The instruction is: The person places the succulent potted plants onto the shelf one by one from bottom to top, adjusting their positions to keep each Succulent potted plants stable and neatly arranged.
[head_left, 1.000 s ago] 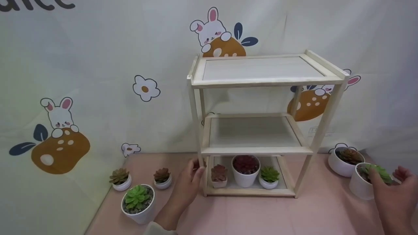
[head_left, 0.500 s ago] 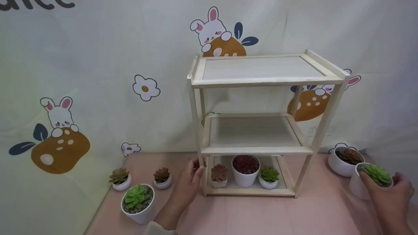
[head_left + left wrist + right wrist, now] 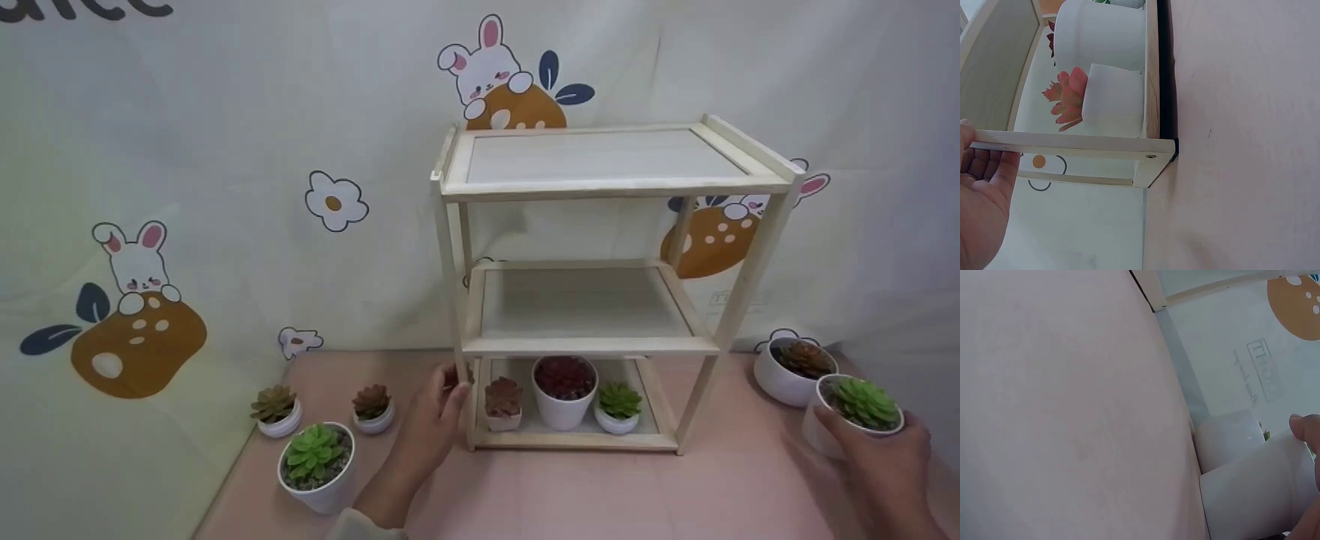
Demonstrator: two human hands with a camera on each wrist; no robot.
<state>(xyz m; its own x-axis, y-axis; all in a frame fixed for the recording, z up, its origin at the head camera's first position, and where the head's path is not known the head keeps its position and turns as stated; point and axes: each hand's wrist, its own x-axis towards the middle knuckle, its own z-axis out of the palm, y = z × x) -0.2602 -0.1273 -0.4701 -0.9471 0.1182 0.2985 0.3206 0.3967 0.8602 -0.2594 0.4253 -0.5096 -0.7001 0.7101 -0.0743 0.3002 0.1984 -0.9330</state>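
A three-tier wooden shelf (image 3: 592, 345) stands on the pink table. My left hand (image 3: 433, 416) holds its front left post (image 3: 1078, 142), thumb on one side and fingers on the other. On the bottom tier sit a small pinkish succulent (image 3: 1067, 98), a dark red succulent in a white pot (image 3: 565, 405) and a small green succulent (image 3: 619, 401). At the right, my right hand (image 3: 885, 457) grips a white pot (image 3: 1100, 34) of the same kind near its rim; this right-hand pot (image 3: 1258, 492) holds a green succulent (image 3: 862, 403) and stands on the table.
Touching or close behind the gripped pot is a wide white pot with a brown succulent (image 3: 802, 360). Left of the shelf stand a green potted succulent (image 3: 315, 457) and two small brownish ones, one farther left (image 3: 276, 409). A printed cloth (image 3: 225, 150) hangs behind the table.
My right hand has moved left and closed round the green succulent's pot, its thumb shifting from over the leaves to the pot's side. The left hand and shelf have stayed put.
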